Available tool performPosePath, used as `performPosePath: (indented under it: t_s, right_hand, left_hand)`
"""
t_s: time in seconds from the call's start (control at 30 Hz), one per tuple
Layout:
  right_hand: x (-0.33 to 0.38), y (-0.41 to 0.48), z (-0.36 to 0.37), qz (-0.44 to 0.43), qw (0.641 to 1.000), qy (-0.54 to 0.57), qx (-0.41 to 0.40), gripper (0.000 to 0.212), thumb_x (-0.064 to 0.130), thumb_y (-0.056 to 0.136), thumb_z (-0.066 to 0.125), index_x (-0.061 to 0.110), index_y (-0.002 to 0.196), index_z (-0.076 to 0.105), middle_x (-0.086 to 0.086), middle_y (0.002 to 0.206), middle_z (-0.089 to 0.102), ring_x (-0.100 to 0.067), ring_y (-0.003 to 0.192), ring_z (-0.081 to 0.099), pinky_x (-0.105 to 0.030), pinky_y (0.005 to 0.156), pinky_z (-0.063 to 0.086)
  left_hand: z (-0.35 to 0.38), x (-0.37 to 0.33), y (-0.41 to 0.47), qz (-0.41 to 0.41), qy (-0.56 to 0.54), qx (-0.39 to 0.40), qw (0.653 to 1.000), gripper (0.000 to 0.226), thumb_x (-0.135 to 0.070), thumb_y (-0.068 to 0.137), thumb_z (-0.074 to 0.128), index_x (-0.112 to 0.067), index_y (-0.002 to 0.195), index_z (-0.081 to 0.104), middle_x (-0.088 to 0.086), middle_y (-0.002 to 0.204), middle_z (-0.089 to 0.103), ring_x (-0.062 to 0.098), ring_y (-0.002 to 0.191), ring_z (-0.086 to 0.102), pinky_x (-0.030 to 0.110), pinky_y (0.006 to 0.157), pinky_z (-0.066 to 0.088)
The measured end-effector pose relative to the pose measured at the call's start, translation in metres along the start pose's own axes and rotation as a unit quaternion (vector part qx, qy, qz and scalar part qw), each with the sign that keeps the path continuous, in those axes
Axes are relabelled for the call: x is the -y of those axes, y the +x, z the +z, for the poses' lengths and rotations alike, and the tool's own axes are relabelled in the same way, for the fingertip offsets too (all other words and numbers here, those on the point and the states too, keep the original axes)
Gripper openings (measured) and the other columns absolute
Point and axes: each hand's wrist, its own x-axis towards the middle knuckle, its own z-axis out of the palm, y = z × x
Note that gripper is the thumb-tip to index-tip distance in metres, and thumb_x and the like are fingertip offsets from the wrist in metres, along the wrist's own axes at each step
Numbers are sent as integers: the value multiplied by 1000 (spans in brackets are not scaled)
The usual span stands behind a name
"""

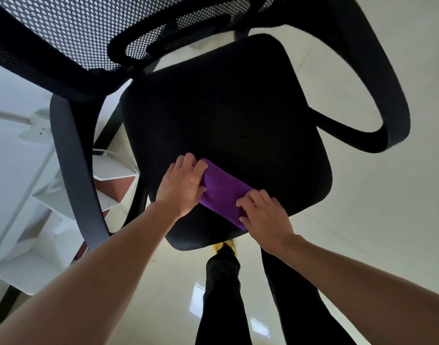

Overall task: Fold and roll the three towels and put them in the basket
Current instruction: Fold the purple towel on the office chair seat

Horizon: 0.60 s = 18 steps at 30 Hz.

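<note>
You are standing over a black office chair seat (225,115) with a purple towel (223,192) lying near its front edge, folded into a narrow band that is running diagonally from upper left to lower right. Your left hand (182,185) is resting on the towel's upper-left end, fingers curling over the edge of the cloth and the thumb tucking against it, so the hand is gripping that end rather than lying flat. Your right hand (265,212) is pressing on the lower-right end, fingers bent and close together, fingertips digging into the fabric; whether the thumb is under the cloth you cannot tell. Between the two hands the towel is lying smooth and flat on the seat. The chair's mesh backrest (71,31) is rising at the top left, and one armrest (377,78) is looping at the right. Below the seat your dark trouser legs (223,295) are showing against a pale glossy floor (387,220)
</note>
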Motion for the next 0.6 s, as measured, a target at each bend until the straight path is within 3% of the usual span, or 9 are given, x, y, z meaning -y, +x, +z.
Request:
performPosePath:
  t_s: [0.1, 0.17, 0.27, 0.37, 0.6]
  right_hand:
    - [-3, 5, -17, 97, 993, 59, 29, 82, 42, 72, 79, 25, 140, 36, -5, 143, 42, -27, 128, 44, -43, 95, 48]
    - [-4, 14, -21, 132, 981, 111, 85, 93, 43, 75, 76, 28, 149, 21, -1, 142, 41, -22, 129, 41, -42, 96, 47]
    - [1, 14, -18, 137, 979, 100, 112, 78, 41, 76, 73, 26, 141, 34, 1, 125, 49, -19, 116, 46, -36, 85, 52]
    - [7, -10, -19, 142, 980, 102, 99, 55, 36, 78, 71, 22, 126, 48, 1, 118, 51, -18, 110, 48, -30, 81, 49]
    - [-3, -115, -67, 140, 974, 172, 49, 39, 25, 87, 60, 30, 125, 49, 13, 116, 60, -11, 103, 58, -21, 73, 37]
  left_hand:
    - [-13, 2, 16, 47, 101, 45, 993, 87, -36, 80, 71, -25, 150, 20, 7, 158, 18, 28, 147, 12, 44, 116, 22]
    - [-15, 0, 27, 81, 144, 97, 982, 86, -35, 81, 68, -26, 151, 18, 4, 157, 25, 25, 148, 13, 43, 117, 19]
    - [-13, -9, 25, 117, 181, 139, 967, 72, -32, 78, 68, -26, 142, 35, 3, 135, 46, 24, 129, 38, 39, 108, 31]
    - [-12, -19, -4, 118, 173, 176, 962, 57, -32, 78, 67, -24, 131, 46, 2, 123, 48, 23, 116, 46, 36, 99, 36]
    - [-38, -92, -85, 116, 61, 204, 970, 38, -29, 79, 66, -24, 112, 47, -5, 107, 60, 18, 97, 59, 27, 82, 40]
